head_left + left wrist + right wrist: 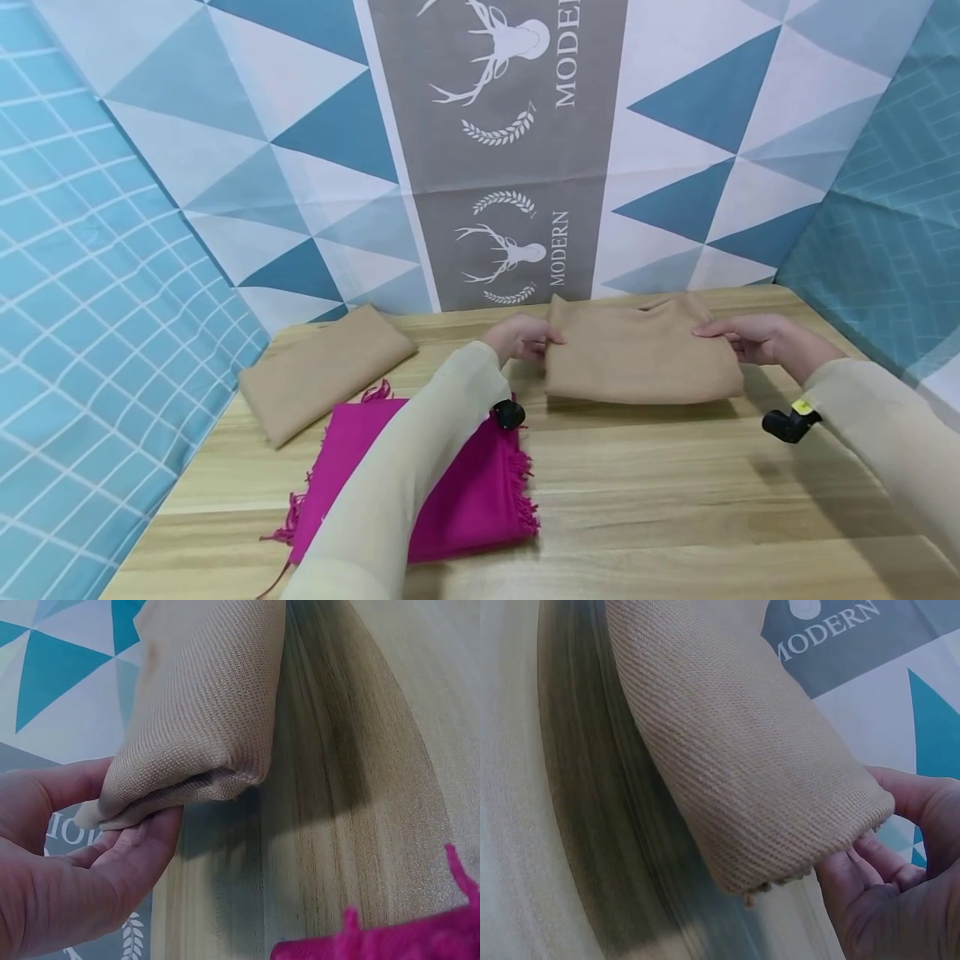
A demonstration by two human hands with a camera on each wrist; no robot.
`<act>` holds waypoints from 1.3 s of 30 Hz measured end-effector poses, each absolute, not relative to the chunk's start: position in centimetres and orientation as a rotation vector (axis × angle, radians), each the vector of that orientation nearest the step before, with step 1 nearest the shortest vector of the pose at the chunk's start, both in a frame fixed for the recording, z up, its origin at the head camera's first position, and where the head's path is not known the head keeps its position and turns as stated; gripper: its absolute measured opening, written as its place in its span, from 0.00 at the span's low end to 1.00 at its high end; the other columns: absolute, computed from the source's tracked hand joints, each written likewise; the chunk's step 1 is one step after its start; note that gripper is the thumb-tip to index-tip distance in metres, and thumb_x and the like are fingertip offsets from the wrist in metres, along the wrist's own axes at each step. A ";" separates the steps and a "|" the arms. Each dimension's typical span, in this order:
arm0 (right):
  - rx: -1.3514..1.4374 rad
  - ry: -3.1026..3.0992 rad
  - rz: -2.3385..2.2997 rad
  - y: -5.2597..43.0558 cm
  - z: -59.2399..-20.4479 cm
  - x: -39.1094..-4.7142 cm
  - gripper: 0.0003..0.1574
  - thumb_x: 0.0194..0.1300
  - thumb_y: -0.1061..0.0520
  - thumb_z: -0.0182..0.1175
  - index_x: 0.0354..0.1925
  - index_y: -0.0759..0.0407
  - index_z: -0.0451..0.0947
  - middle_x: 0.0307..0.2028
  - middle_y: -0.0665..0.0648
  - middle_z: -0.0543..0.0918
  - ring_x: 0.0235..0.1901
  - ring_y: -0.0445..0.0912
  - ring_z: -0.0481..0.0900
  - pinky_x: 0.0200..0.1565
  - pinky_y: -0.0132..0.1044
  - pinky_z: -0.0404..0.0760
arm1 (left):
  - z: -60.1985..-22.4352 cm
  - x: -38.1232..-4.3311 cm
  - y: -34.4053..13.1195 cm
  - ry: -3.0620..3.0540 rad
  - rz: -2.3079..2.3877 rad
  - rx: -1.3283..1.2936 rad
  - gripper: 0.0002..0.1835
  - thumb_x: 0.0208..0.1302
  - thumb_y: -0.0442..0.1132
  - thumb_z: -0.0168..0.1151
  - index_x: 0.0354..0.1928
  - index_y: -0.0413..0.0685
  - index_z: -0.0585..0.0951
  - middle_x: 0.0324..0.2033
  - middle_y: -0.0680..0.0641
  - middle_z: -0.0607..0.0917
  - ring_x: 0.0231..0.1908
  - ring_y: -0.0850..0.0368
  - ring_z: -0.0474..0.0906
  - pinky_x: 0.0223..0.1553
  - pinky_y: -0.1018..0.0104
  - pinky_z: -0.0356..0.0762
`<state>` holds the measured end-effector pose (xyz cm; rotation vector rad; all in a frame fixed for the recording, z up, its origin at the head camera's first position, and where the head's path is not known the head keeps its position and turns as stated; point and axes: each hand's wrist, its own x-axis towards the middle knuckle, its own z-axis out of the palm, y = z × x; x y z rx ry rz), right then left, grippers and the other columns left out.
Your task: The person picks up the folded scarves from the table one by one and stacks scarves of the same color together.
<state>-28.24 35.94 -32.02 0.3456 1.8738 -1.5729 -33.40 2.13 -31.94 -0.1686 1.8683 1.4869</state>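
Both hands hold a folded tan cloth [641,358] above the back right part of the table. My left hand [519,335] pinches its left end, thumb on top and fingers underneath. At the opposite end, my right hand [757,337] grips the edge the same way. The left wrist view shows the folded layers of the cloth [210,712] between thumb and fingers of the left hand [82,862]. In the right wrist view, the right hand [900,870] pinches the corner of the cloth [742,765], which has a rough, slightly frayed end.
Another folded tan cloth [326,371] lies at the back left of the wooden table [645,500]. In front of it is a folded magenta fringed cloth [472,500], partly hidden by the left sleeve. A patterned backdrop [517,158] rises behind the table.
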 end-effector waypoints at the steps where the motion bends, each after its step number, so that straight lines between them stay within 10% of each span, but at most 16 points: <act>1: 0.350 1.879 -1.570 35.9 -32.0 -28.2 0.11 0.67 0.48 0.58 0.27 0.45 0.78 0.26 0.43 0.87 0.30 0.34 0.85 0.41 0.27 0.83 | -31.8 -33.3 2.2 1.876 1.482 -0.169 0.27 0.64 0.28 0.57 0.65 0.36 0.64 0.65 0.38 0.70 0.65 0.48 0.69 0.67 0.59 0.69; 39: 0.293 1.926 -1.547 35.0 -29.8 -27.8 0.15 0.71 0.49 0.52 0.27 0.45 0.79 0.23 0.41 0.87 0.27 0.32 0.84 0.36 0.24 0.82 | -32.0 -35.4 1.3 1.889 1.492 -0.132 0.23 0.56 0.31 0.67 0.53 0.39 0.72 0.50 0.41 0.82 0.51 0.52 0.81 0.55 0.60 0.79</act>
